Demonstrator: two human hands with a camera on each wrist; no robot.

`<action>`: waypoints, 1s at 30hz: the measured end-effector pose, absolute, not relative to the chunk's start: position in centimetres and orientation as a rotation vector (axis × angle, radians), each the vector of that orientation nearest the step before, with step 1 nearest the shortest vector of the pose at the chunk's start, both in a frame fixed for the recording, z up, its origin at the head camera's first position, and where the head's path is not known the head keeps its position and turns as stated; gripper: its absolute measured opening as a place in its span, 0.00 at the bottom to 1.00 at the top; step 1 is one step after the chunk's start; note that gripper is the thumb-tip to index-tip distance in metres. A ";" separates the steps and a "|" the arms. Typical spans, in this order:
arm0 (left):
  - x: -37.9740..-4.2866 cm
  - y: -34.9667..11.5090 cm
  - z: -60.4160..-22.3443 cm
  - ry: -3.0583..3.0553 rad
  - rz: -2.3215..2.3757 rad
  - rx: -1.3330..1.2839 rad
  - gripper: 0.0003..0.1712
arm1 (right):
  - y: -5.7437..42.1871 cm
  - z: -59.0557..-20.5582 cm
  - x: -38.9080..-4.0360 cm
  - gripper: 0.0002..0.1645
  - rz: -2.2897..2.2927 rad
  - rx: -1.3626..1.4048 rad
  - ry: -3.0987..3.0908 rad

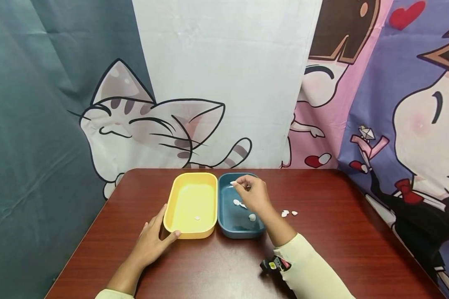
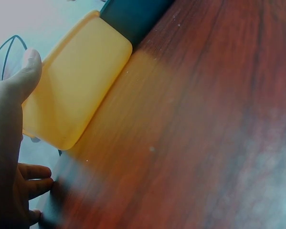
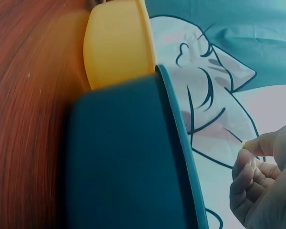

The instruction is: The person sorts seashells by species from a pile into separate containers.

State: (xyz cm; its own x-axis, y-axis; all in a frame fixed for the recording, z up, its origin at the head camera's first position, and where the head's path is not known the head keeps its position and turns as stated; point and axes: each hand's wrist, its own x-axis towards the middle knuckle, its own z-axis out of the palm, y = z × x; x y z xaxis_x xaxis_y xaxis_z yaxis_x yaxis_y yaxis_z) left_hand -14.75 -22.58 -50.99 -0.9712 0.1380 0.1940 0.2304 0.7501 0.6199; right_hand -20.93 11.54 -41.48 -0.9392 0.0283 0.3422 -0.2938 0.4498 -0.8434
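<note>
My right hand (image 1: 253,193) is raised over the blue tray (image 1: 232,224), pinching a small white shell-like piece (image 1: 233,182) between thumb and index finger. The right wrist view shows that pinch beyond the tray's rim, the piece mostly hidden by the fingertips. Inside the blue tray lie several pale pieces (image 1: 236,202). Directly left of it stands the yellow tray (image 1: 194,199), holding one small pale piece (image 1: 197,218). My left hand (image 1: 149,243) rests against the yellow tray's near-left corner, thumb at the near rim and fingers spread along the left side.
On the reddish-brown wooden table (image 1: 340,249), several small white pieces (image 1: 285,213) lie right of the blue tray. A cartoon-printed curtain (image 1: 228,83) hangs behind the table's far edge. A dark strapped device (image 1: 277,264) sits at my right wrist.
</note>
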 end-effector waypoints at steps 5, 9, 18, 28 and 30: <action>-14.7 -22.5 -51.1 -2.816 -1.027 -0.293 0.59 | 10.2 -41.5 -20.7 0.08 1.503 0.205 -2.448; -14.7 -22.6 -51.1 -2.819 -1.033 -0.284 0.59 | 9.1 -41.8 -20.6 0.08 1.502 0.230 -2.469; -14.6 -22.6 -51.0 -2.819 -1.020 -0.297 0.59 | 6.8 -42.2 -20.1 0.06 1.547 0.297 -2.447; -14.9 -22.6 -51.0 -2.810 -1.007 -0.304 0.59 | 5.1 -42.1 -20.2 0.05 1.509 0.340 -2.487; -14.9 -22.6 -51.0 -2.811 -1.002 -0.303 0.59 | 4.9 -42.1 -20.2 0.05 1.497 0.356 -2.497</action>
